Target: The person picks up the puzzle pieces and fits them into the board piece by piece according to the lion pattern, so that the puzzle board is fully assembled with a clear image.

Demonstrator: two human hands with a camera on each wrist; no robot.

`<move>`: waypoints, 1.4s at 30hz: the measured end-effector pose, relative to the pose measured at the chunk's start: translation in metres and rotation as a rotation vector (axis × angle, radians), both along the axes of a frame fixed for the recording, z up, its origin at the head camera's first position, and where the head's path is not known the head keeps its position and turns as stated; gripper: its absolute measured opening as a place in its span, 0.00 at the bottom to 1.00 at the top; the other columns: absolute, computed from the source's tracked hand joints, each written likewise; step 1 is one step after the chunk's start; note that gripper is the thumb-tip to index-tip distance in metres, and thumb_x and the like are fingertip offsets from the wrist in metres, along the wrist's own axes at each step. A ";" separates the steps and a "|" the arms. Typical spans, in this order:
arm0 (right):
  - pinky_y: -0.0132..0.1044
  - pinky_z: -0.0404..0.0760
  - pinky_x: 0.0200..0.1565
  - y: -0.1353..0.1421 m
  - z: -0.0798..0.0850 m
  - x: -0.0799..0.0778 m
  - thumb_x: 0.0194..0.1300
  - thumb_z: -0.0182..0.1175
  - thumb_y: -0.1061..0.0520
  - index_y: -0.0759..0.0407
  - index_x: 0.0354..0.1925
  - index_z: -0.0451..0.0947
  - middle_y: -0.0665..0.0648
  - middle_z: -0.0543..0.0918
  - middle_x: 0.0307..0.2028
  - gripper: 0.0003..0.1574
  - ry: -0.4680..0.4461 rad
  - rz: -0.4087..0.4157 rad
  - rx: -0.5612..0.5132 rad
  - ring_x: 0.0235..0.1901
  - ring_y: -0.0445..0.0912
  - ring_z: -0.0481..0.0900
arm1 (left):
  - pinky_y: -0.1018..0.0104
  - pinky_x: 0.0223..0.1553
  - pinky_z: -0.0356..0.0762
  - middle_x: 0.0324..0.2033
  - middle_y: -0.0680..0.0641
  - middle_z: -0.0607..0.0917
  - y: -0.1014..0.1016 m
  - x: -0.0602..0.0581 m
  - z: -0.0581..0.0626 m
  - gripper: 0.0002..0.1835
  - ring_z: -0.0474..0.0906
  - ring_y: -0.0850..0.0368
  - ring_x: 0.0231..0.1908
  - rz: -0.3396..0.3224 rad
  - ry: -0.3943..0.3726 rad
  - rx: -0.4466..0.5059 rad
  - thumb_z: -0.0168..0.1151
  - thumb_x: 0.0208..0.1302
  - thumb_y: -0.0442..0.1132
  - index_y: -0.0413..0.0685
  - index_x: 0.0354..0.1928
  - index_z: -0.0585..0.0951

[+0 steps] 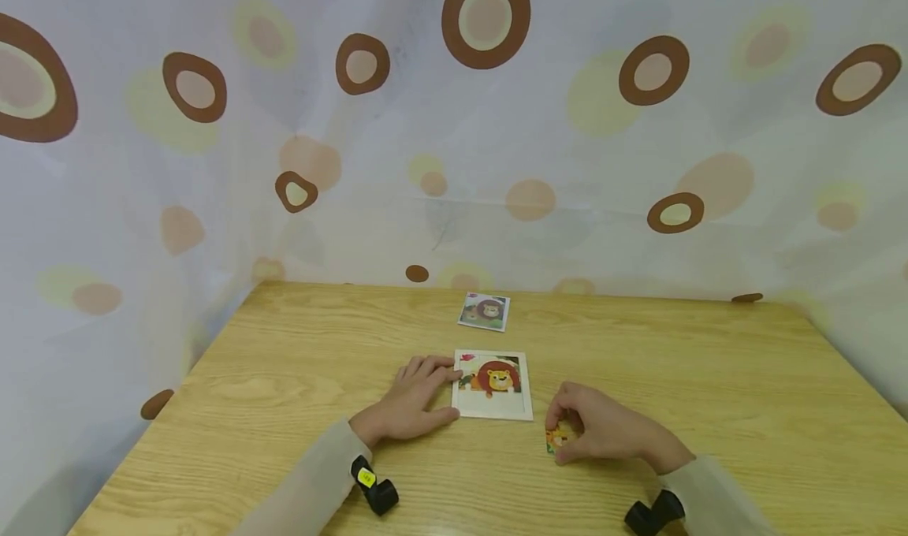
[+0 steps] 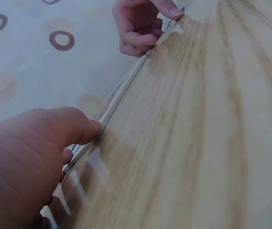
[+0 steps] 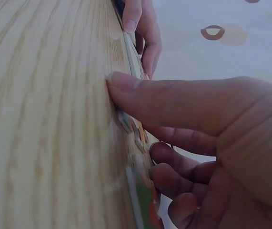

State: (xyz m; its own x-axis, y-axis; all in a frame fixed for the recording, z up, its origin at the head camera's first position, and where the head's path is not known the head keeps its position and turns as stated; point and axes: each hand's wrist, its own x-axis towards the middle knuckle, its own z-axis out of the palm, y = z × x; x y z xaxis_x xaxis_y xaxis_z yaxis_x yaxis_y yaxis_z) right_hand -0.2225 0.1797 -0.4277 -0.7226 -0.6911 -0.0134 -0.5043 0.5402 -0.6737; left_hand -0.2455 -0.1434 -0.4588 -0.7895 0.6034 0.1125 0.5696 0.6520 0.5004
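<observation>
A white-framed jigsaw puzzle board (image 1: 461, 408) lies flat on the table, with a lion picture partly filled in and a pale bare strip along its lower part. My left hand (image 1: 414, 406) rests at the board's left edge, fingers spread; its thumb touches the lower left corner. To the right of the board, my right hand (image 1: 603, 426) pinches a colourful puzzle piece (image 1: 560, 439) between thumb and fingers, low at the tabletop. The right wrist view shows piece edges near the thumb, and a green-and-red piece (image 3: 147, 200) under the curled fingers. The fingers partly cover the pieces.
Behind the board lies a small lion picture card (image 1: 485, 312). The wooden table (image 1: 298, 347) ends at the back against a white curtain (image 1: 454, 126) with brown ring patterns. Each wrist wears a black camera band.
</observation>
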 end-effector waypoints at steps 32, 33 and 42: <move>0.32 0.70 0.36 -0.062 -0.006 -0.010 0.57 0.69 0.51 0.56 0.43 0.79 0.51 0.74 0.37 0.17 0.206 -0.110 0.055 0.32 0.39 0.68 | 0.45 0.58 0.56 0.67 0.45 0.64 0.004 0.000 -0.007 0.30 0.58 0.47 0.63 -0.006 0.013 0.007 0.56 0.66 0.53 0.49 0.66 0.70; 0.33 0.70 0.36 -0.067 -0.007 -0.010 0.56 0.69 0.51 0.56 0.42 0.79 0.51 0.75 0.39 0.17 0.220 -0.114 0.063 0.32 0.39 0.67 | 0.46 0.58 0.56 0.67 0.45 0.64 0.004 0.001 -0.007 0.30 0.58 0.47 0.62 -0.003 0.013 0.005 0.56 0.65 0.53 0.49 0.66 0.70; 0.35 0.72 0.38 -0.102 -0.008 -0.013 0.56 0.69 0.56 0.58 0.43 0.81 0.52 0.74 0.38 0.15 0.305 -0.150 0.068 0.34 0.40 0.68 | 0.46 0.58 0.56 0.66 0.45 0.65 0.001 0.000 -0.003 0.28 0.58 0.47 0.63 0.007 0.013 -0.001 0.57 0.66 0.52 0.50 0.65 0.71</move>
